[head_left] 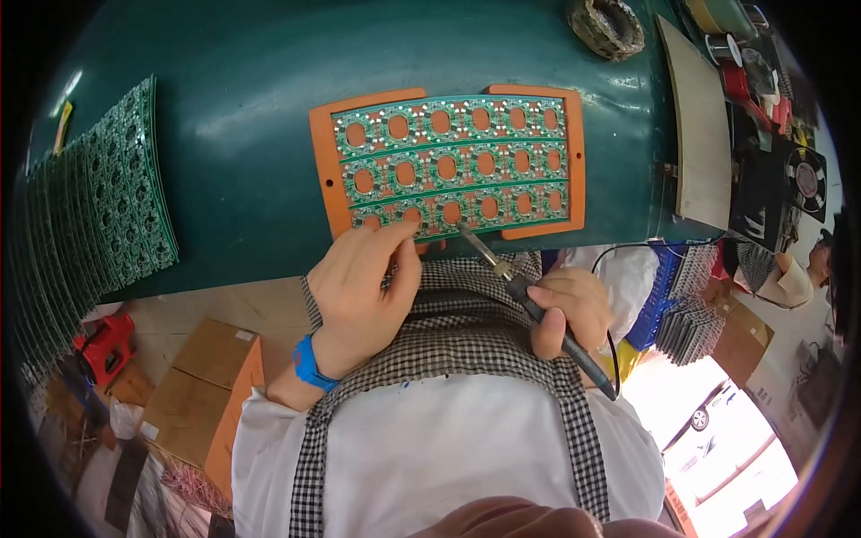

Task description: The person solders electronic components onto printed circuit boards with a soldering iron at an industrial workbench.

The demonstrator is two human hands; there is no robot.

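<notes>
A green circuit board panel (466,186) with three rows of oval openings lies in an orange frame (577,190) on the table. My left hand (363,282), a blue band (309,363) on its wrist, is at the panel's near edge. Its index fingertip presses on the bottom row and the thumb sits close to the edge below, so the fingers close on the panel there. My right hand (574,309) is wrapped round the dark handle of a soldering iron (523,293). The iron's tip meets or nearly meets the bottom row, right of my left fingertips; exact contact is too small to tell.
Several green board panels (117,193) stand in a row at the left. A round, crusted holder (607,27) sits at the far right, near a tan board (695,125) and a solder spool (723,49). A cardboard box (202,386) is below left; the iron's cord (659,244) runs right.
</notes>
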